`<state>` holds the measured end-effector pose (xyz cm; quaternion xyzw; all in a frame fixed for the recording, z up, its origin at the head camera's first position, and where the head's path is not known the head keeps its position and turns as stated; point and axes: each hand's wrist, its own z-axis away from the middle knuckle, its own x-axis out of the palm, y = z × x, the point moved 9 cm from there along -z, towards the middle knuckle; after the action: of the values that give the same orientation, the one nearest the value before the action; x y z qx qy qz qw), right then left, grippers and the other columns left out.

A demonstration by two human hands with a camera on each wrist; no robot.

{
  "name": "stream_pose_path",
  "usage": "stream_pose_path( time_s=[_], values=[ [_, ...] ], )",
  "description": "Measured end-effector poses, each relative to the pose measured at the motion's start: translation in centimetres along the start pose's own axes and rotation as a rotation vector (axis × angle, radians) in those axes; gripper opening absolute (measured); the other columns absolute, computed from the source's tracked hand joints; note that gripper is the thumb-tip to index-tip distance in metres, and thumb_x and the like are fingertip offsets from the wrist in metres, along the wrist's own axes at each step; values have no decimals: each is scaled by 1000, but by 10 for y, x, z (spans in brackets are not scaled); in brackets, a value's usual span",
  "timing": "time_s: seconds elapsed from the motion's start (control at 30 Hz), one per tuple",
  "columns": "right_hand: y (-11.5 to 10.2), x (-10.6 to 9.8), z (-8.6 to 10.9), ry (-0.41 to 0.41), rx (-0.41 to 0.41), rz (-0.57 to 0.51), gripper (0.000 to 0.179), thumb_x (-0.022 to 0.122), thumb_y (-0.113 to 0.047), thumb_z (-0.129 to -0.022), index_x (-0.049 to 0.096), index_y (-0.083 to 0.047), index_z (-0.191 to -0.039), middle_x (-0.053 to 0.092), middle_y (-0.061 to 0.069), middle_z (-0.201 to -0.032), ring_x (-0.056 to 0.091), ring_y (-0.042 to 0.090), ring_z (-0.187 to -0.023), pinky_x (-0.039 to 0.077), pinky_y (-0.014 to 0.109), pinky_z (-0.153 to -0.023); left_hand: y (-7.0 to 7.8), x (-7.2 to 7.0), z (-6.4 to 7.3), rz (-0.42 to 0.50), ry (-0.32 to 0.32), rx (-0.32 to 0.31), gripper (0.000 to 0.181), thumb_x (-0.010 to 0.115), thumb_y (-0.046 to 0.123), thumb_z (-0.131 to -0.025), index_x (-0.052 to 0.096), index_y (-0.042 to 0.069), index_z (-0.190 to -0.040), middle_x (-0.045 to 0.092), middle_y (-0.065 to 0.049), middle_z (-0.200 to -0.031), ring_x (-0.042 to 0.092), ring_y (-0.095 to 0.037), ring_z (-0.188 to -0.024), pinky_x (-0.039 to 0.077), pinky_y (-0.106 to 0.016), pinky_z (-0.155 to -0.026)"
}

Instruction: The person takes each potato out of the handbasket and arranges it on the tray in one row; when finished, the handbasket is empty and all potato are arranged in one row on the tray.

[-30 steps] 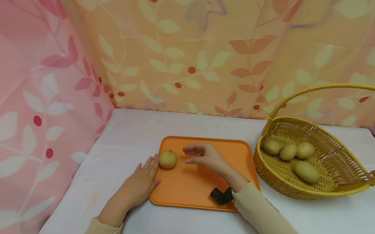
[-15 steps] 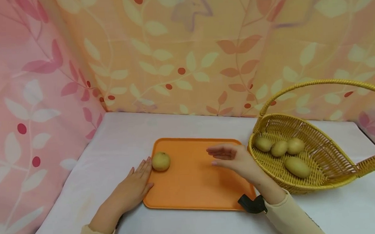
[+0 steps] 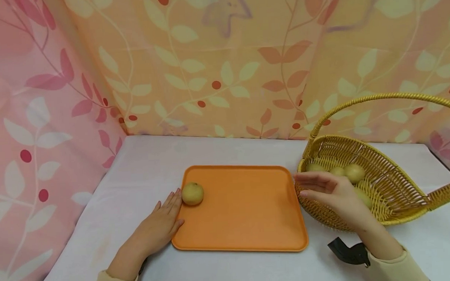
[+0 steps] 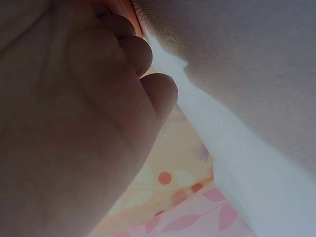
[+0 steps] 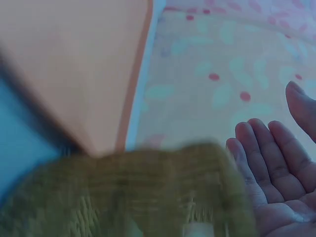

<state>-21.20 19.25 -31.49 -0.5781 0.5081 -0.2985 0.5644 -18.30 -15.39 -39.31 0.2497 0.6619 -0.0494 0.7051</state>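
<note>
Loosely bent and holding nothing, the right hand (image 3: 332, 192) hangs in front of the wicker basket's (image 3: 391, 178) left part, thumb apart from the fingers; from my feed I cannot tell whether it touches the rim. On the left, I see the other hand, the left hand (image 3: 155, 229), lying flat, fingers straight, tips against the orange tray's (image 3: 246, 210) left edge, which I judge keeps the tray steady. One round yellowish fruit (image 3: 192, 194) sits on the tray by that edge, towards the far left corner, where the raised lip should stop it rolling off. Toward the right edge of the surface (image 3: 210, 147), the basket holds four similar pieces (image 3: 354, 173), partly behind the right hand; its sloping walls probably keep them together. I find no brand, label or readable writing, just printed leaves and a faint purple star outline on the backdrop (image 3: 207, 46).
</note>
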Motion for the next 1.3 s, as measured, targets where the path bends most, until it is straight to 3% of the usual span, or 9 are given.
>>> stream_pose_path(
  time_s=[0.17, 0.43, 0.6, 0.87, 0.93, 1.13, 1.3],
  values=[
    [-3, -25, 13, 50, -28, 75, 35, 63, 9, -85, 56, 12, -120, 65, 3, -117, 62, 11, -106, 53, 25, -81, 0, 1, -1, 0, 0, 0, 65, 54, 21, -96, 25, -10, -144, 24, -23, -151, 24, -37, -138, 24, -60, -105],
    [5, -66, 30, 146, 34, 238, 36, 64, 7, -85, 59, 8, -120, 67, -4, -114, 63, 5, -102, 52, 18, -77, 0, -1, 0, 13, 6, -19, 65, 55, 21, -96, 24, -10, -144, 24, -22, -151, 23, -36, -138, 23, -59, -106],
    [18, -95, 36, 172, 39, 269, 35, 63, 9, -85, 61, 5, -119, 67, -8, -112, 63, 1, -99, 50, 14, -76, -1, -1, 1, 4, 14, -10, 65, 55, 21, -96, 25, -10, -144, 25, -23, -150, 25, -37, -137, 24, -60, -105],
    [41, -133, 46, 216, 157, 411, 32, 66, -4, -87, 63, 1, -119, 66, -18, -107, 59, -8, -97, 46, 7, -75, -2, 2, -1, 7, 5, -14, 65, 55, 21, -96, 24, -10, -144, 24, -22, -151, 23, -36, -138, 23, -59, -106],
    [44, -139, 46, 212, 170, 385, 32, 65, -3, -88, 62, 2, -119, 67, -17, -107, 59, -7, -97, 46, 8, -75, -2, 2, -2, 5, 7, -10, 65, 55, 21, -96, 25, -10, -144, 24, -22, -151, 23, -36, -138, 23, -59, -106],
    [53, -140, 40, 115, 120, 130, 32, 58, 10, -88, 63, 2, -118, 68, -8, -110, 62, 0, -99, 48, 12, -78, -1, 1, -3, -2, 15, -3, 65, 55, 22, -96, 25, -11, -144, 24, -22, -151, 23, -37, -138, 24, -59, -106],
    [57, -140, 39, 103, 154, 216, 30, 61, 6, -87, 64, -1, -117, 67, -14, -108, 61, -3, -98, 50, 13, -75, -2, 1, -3, -7, 13, -3, 64, 54, 21, -96, 25, -11, -144, 24, -23, -151, 24, -37, -138, 24, -59, -106]
  ],
)
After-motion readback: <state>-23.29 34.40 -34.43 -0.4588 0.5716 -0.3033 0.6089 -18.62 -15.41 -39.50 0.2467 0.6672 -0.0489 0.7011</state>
